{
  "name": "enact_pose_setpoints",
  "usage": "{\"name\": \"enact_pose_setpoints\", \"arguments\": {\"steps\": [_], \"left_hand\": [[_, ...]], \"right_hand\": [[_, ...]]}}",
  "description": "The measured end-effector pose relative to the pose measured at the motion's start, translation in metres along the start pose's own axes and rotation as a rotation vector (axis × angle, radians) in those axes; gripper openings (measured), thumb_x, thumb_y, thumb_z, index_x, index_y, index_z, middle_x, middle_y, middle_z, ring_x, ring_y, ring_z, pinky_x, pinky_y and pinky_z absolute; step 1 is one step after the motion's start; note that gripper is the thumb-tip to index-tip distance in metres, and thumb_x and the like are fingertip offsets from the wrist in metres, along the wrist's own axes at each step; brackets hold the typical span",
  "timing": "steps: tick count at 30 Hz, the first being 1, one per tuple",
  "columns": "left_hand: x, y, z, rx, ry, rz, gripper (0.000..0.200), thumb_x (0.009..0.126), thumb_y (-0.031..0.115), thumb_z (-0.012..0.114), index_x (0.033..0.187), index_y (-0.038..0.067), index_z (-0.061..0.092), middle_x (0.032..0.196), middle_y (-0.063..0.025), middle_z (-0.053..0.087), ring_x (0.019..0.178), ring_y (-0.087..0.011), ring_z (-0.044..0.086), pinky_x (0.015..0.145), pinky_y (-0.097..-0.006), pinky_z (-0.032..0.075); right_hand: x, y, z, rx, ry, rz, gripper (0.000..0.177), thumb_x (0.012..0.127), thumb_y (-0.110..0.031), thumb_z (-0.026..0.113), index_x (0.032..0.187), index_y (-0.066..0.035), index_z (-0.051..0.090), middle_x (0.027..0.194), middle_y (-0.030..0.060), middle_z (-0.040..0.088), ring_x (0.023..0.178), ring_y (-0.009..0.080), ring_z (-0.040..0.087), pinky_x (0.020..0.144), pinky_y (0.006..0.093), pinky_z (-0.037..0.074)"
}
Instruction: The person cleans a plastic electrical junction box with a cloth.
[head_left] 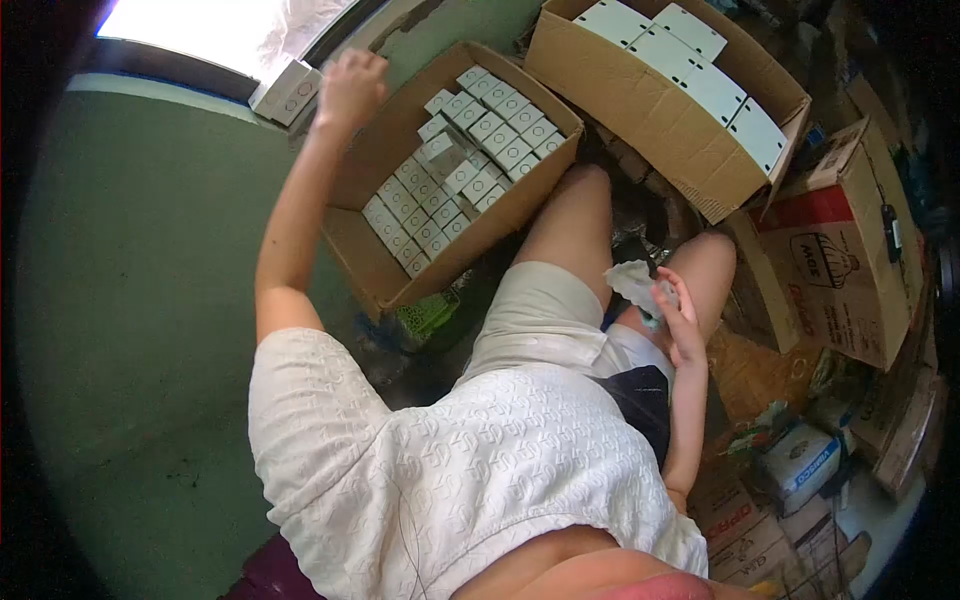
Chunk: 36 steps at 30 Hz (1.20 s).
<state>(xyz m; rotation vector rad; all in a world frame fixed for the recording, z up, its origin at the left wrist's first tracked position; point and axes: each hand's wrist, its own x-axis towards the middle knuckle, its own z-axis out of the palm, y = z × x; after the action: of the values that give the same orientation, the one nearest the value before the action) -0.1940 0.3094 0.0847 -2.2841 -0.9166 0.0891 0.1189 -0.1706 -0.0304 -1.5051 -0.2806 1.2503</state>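
My left hand is raised at the upper left, beside several small white boxes stacked on the window sill. Its fingers look bent but are smeared by motion, and the palm side is hidden. My right hand, over my knee, has its fingers closed on a crumpled whitish-green rag. In front of me an open cardboard carton holds rows of small white boxes with round marks on their ends. A few of these sit higher than the others, slightly askew.
A second open carton at the back right holds larger white boxes. Printed cardboard boxes crowd the right side. A green wall bounds the left. A bright green item lies beside the near carton. A white packet sits lower right.
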Motion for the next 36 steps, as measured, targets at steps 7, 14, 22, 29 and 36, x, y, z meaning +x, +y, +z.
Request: {"name": "enact_pose_setpoints", "arguments": {"steps": [7,14,22,29,36], "left_hand": [[-0.094,0.162,0.111,-0.376,-0.238,-0.206,0.041,0.080,0.022,0.067,0.118,0.010,0.056,0.110,-0.0120,0.060,0.103,-0.0323,0.062,0.081,-0.0474,0.052],[-0.092,0.183,0.100,-0.720,-0.184,-0.442,0.038,0.085,0.006,0.058,0.121,-0.002,0.049,0.115,-0.0248,0.058,0.106,-0.0451,0.058,0.090,-0.0502,0.049],[-0.061,0.144,0.126,-0.739,-0.666,-0.375,0.042,0.084,0.026,0.069,0.114,-0.003,0.063,0.114,-0.0262,0.065,0.106,-0.0443,0.062,0.088,-0.0498,0.051],[-0.045,0.158,-0.081,-0.558,-0.344,-0.445,0.058,0.075,0.021,0.078,0.121,0.004,0.047,0.117,-0.0175,0.061,0.099,-0.0380,0.066,0.079,-0.0474,0.057],[-0.059,0.265,-0.137,-1.859,0.056,-0.066,0.045,0.079,-0.001,0.067,0.117,0.003,0.043,0.111,-0.0172,0.060,0.102,-0.0216,0.058,0.085,-0.0364,0.050]], "right_hand": [[0.011,0.012,-0.010,0.018,-0.107,0.100,0.021,0.089,-0.013,0.064,0.109,-0.006,0.061,0.090,0.0011,0.063,0.090,0.0115,0.061,0.077,0.0277,0.050],[0.007,0.020,-0.016,0.059,-0.084,0.174,0.027,0.097,-0.027,0.052,0.096,-0.006,0.068,0.091,0.0037,0.066,0.084,0.0131,0.063,0.073,0.0282,0.052],[-0.008,0.006,-0.016,0.068,-0.322,-0.110,0.071,0.083,-0.014,0.079,0.144,-0.007,0.043,0.141,0.0121,0.050,0.124,0.0198,0.052,0.100,0.0335,0.047],[-0.004,0.005,-0.047,-0.042,0.013,-0.054,0.034,0.087,-0.026,0.074,0.112,-0.002,0.071,0.096,0.0030,0.071,0.091,0.0093,0.063,0.082,0.0244,0.049],[-0.024,-0.038,-0.046,0.148,0.228,-0.319,0.024,0.087,-0.030,0.073,0.094,-0.007,0.073,0.103,0.0029,0.071,0.100,0.0096,0.061,0.090,0.0275,0.046]]}}
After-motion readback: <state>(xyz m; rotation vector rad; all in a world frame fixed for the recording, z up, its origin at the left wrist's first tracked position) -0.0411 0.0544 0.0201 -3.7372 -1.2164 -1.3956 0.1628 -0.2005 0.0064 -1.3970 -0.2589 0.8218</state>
